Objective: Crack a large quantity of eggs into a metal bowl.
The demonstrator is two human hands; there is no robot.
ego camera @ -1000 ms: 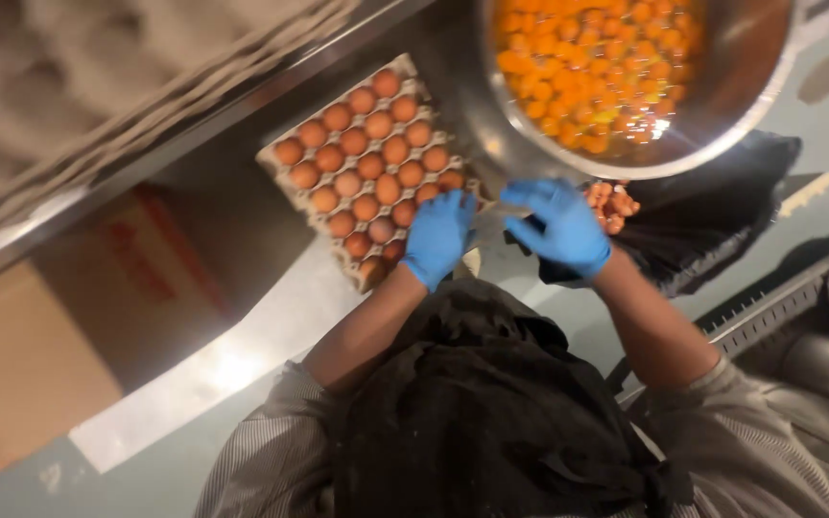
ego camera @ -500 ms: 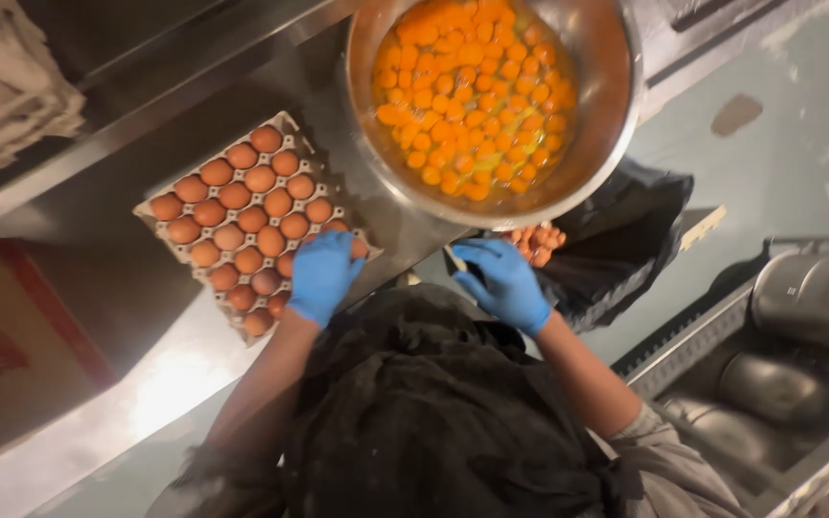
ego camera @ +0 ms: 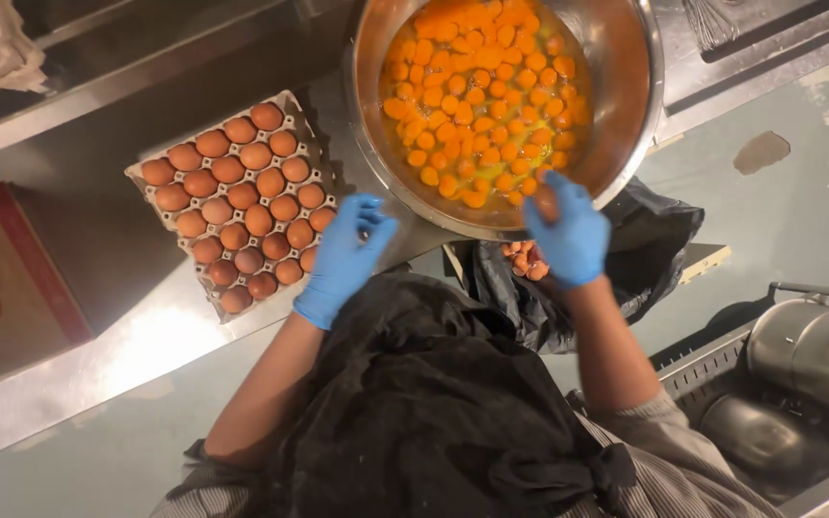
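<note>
Head view: the left hand (ego camera: 343, 257), in a blue glove, hovers just right of the grey cardboard tray of brown eggs (ego camera: 232, 197), fingers loosely curled; whether it grips anything I cannot tell. The right hand (ego camera: 568, 235), also gloved, pinches a brown egg (ego camera: 547, 203) at the near rim of the wide steel bowl of yolks (ego camera: 640, 72). Shell bits could likely drop into the yolks if it cracks unevenly. Beneath it, broken shells (ego camera: 523, 261) sit in a black bag (ego camera: 654, 235).

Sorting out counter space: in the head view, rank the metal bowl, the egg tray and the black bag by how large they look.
1. Metal bowl
2. Egg tray, somewhat smaller
3. Black bag, partly hidden, so its rank is unsure
</note>
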